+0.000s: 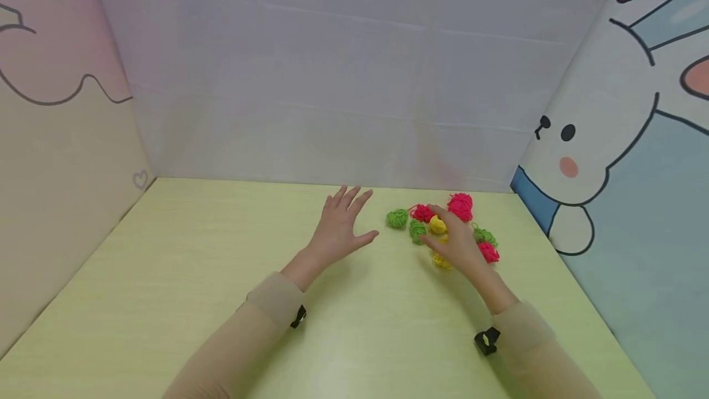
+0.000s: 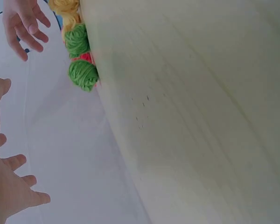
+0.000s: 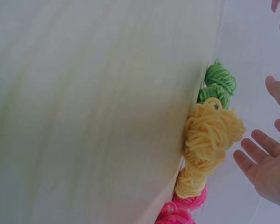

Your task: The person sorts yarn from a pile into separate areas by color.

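Observation:
Several small balls of yarn lie grouped on the right half of the table. A green ball point(image 1: 397, 218) is at the group's left, with a second green ball point(image 1: 418, 231) beside it. Yellow balls point(image 1: 437, 225) sit in the middle, partly hidden by my right hand point(image 1: 455, 242). Pink balls point(image 1: 460, 207) lie at the back and right. Fingers spread and holding nothing, my right hand hovers over the group. My left hand point(image 1: 339, 229) is raised left of the yarn, its fingers spread and nothing in it. In the right wrist view, a yellow yarn ball point(image 3: 207, 133) appears close to the right fingers.
The pale yellow table point(image 1: 194, 276) meets a whitish back wall point(image 1: 332, 79). A side panel with a cartoon rabbit point(image 1: 587, 140) stands along the right edge, and a pink and cream panel point(image 1: 61, 159) along the left. Black wrist devices point(image 1: 487, 341) sit below the sleeves.

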`<action>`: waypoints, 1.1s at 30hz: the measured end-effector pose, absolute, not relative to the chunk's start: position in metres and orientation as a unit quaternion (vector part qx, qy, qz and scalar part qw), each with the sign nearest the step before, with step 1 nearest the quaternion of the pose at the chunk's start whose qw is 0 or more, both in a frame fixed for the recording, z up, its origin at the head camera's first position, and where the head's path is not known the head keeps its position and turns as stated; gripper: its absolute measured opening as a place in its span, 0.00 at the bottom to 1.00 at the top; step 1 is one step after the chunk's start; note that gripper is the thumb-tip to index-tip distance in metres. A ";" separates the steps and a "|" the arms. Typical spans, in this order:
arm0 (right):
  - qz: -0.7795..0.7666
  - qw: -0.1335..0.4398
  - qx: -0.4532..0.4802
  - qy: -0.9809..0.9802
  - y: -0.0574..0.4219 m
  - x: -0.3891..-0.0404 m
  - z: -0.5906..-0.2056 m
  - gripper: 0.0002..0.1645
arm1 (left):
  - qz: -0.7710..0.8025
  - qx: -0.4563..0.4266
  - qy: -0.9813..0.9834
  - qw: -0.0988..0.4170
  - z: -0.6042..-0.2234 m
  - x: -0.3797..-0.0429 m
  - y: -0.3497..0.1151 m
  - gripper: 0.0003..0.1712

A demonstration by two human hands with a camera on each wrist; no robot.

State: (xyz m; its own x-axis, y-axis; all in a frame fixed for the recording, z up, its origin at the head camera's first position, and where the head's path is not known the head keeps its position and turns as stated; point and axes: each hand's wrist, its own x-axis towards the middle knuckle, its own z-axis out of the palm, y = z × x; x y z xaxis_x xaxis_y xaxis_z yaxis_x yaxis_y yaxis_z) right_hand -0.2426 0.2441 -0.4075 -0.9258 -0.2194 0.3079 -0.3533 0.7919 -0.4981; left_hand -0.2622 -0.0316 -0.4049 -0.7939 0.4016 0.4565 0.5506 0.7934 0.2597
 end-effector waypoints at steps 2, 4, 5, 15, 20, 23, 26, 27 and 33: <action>0.290 0.113 0.152 -0.938 0.245 -0.246 -0.409 0.41 | -0.206 -0.255 -0.927 0.181 -0.407 -0.267 -0.023 0.46; 0.297 0.107 0.149 -0.937 0.245 -0.249 -0.411 0.42 | -0.216 -0.254 -0.928 0.168 -0.409 -0.272 -0.014 0.47; 0.300 0.105 0.148 -0.936 0.246 -0.251 -0.411 0.42 | -0.221 -0.255 -0.927 0.161 -0.410 -0.274 -0.010 0.47; 0.301 0.072 0.147 -0.940 0.251 -0.263 -0.414 0.42 | -0.309 -0.251 -0.913 0.085 -0.418 -0.292 0.019 0.47; 0.299 0.052 0.147 -0.942 0.253 -0.269 -0.417 0.41 | -0.326 -0.242 -0.912 0.053 -0.427 -0.301 0.027 0.47; 0.306 0.032 0.143 -0.941 0.254 -0.270 -0.417 0.39 | -0.330 -0.242 -0.912 0.031 -0.433 -0.307 0.031 0.47; 0.311 0.017 0.141 -0.940 0.252 -0.272 -0.418 0.37 | -0.334 -0.242 -0.911 0.014 -0.437 -0.312 0.034 0.46; 0.312 0.013 0.140 -0.940 0.252 -0.272 -0.418 0.36 | -0.337 -0.241 -0.910 0.009 -0.438 -0.314 0.035 0.46; 0.317 -0.006 0.146 -0.937 0.250 -0.273 -0.419 0.30 | -0.351 -0.261 -0.899 -0.025 -0.445 -0.325 0.038 0.43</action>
